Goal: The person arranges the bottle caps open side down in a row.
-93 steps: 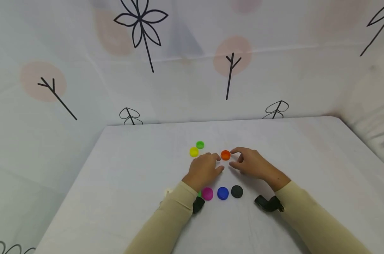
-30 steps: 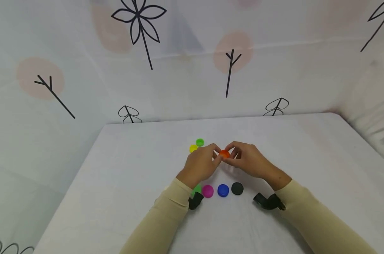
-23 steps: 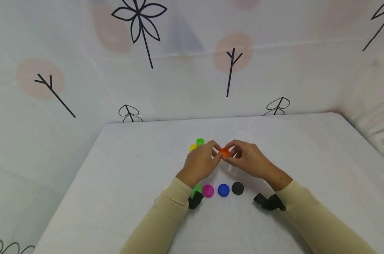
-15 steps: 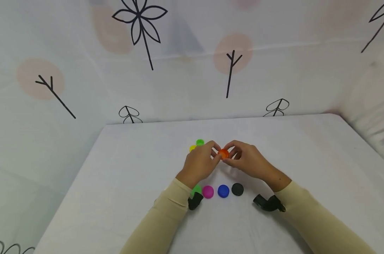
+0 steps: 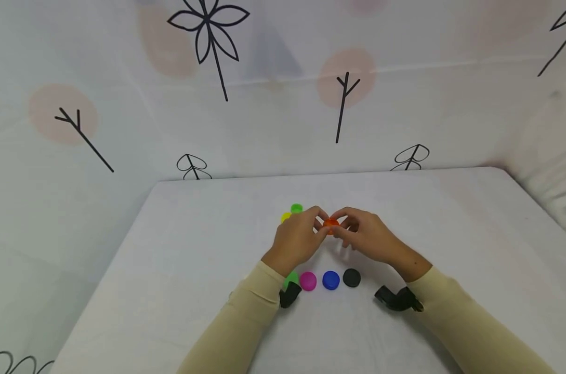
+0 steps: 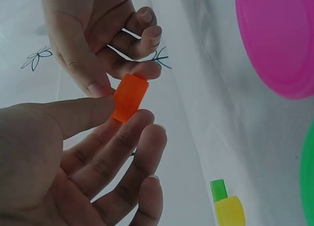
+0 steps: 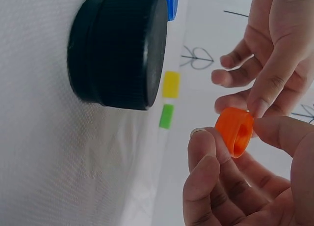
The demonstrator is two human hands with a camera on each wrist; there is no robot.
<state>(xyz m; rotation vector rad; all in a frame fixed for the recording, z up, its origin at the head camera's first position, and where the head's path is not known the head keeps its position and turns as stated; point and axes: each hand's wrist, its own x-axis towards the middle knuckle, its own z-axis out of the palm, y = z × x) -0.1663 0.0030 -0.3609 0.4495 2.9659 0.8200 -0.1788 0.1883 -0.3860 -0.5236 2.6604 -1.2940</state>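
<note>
An orange bottle cap (image 5: 330, 226) is held up over the white table between both hands. My left hand (image 5: 295, 240) pinches its left side with thumb and fingers. From the right, my right hand (image 5: 370, 237) pinches it between thumb and forefinger, the other fingers loosely bent. The right wrist view shows the hollow side of the orange cap (image 7: 234, 131); the left wrist view shows its smooth outer wall. Just behind the left hand lie a yellow cap (image 5: 286, 216), partly hidden, and a light green cap (image 5: 297, 208).
Nearer the person, a row of caps lies on the table (image 5: 194, 234): green (image 5: 290, 279), partly covered by the left wrist's black mount (image 5: 289, 295), then magenta (image 5: 308, 281), blue (image 5: 331, 280) and black (image 5: 352, 278). A patterned cloth (image 5: 273, 124) hangs behind.
About three seconds ago the orange cap lay on the table between the spread hands. Both hands have since taken hold of it and lifted it; in the last half second its tilt has changed.
</note>
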